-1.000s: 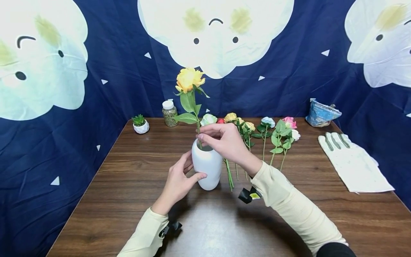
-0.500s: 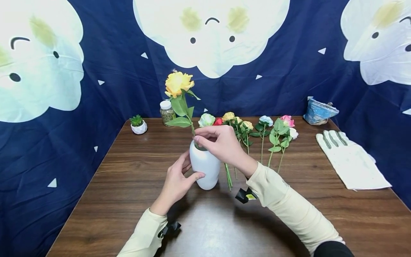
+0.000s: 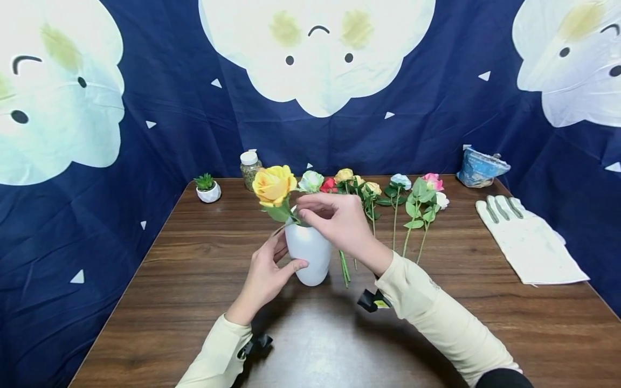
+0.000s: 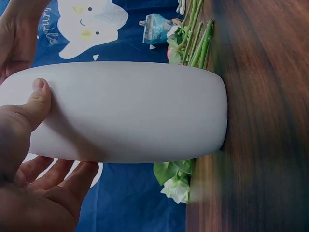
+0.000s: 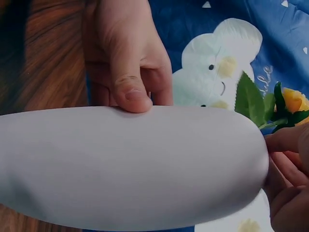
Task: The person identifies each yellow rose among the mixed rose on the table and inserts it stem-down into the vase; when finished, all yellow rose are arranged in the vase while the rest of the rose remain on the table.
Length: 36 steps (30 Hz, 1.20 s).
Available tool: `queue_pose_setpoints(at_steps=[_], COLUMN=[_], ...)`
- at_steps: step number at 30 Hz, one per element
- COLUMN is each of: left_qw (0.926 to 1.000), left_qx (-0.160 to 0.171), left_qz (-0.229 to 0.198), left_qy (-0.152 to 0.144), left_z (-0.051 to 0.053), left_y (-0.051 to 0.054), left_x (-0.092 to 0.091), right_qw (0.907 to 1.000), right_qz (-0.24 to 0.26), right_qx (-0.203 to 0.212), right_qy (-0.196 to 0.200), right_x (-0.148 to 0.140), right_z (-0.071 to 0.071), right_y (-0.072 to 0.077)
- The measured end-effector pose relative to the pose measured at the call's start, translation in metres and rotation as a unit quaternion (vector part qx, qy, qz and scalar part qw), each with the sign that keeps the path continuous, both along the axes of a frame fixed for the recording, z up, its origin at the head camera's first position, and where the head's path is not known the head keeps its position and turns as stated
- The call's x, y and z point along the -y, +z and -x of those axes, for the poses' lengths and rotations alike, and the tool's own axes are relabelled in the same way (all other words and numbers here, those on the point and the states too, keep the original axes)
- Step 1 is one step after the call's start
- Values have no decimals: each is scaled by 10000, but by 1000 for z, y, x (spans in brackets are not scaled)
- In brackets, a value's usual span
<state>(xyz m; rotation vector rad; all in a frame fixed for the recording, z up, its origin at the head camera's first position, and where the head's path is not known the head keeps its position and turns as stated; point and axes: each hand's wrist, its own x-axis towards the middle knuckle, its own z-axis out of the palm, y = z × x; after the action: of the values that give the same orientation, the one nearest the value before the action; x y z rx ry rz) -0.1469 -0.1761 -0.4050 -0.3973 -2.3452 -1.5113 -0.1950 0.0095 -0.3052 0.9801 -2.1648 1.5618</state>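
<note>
A yellow rose (image 3: 274, 186) leans left out of the mouth of a white vase (image 3: 310, 256), its lower stem hidden inside. Upright on the table, the vase is held from the left by my left hand (image 3: 267, 275), thumb in front and fingers curled behind. My right hand (image 3: 339, 218) is at the vase's mouth, fingers bent beside the rose's stem. Whether they pinch the stem is hidden. In the right wrist view, the right fingers (image 5: 285, 145) touch the vase's rim end, close to the rose's leaves (image 5: 250, 99).
Behind the vase lie several loose artificial flowers (image 3: 400, 183), stems toward me. A potted succulent (image 3: 207, 188) and a lidded jar (image 3: 250, 168) stand at the back left. At the right are a blue bag (image 3: 482, 168) and white gloves (image 3: 533, 242) on the wooden table (image 3: 184, 302).
The yellow rose has tipped left and sunk well down into the vase. My right hand has stayed by the rim. The left hand keeps its hold on the vase.
</note>
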Motion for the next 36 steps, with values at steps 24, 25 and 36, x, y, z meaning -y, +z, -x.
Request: queue_pose_setpoints(at_steps=[24,25,36], left_qw=[10000,10000,10000], left_qx=[-22,-33,-21], left_qz=[-41,-50,-60], left_qy=[-16,-10,-43], left_z=[2,2,2], left_y=[0,1,-3], left_x=[3,4,1], right_qw=[9523,9517,9379], right_qz=[1580,1519,887], right_qx=[2593,2649,3277], right_qy=[-285,-312,-714], right_x=[-110,-111,-128], right_z=[59,61,80], right_y=[-36,-38,-65])
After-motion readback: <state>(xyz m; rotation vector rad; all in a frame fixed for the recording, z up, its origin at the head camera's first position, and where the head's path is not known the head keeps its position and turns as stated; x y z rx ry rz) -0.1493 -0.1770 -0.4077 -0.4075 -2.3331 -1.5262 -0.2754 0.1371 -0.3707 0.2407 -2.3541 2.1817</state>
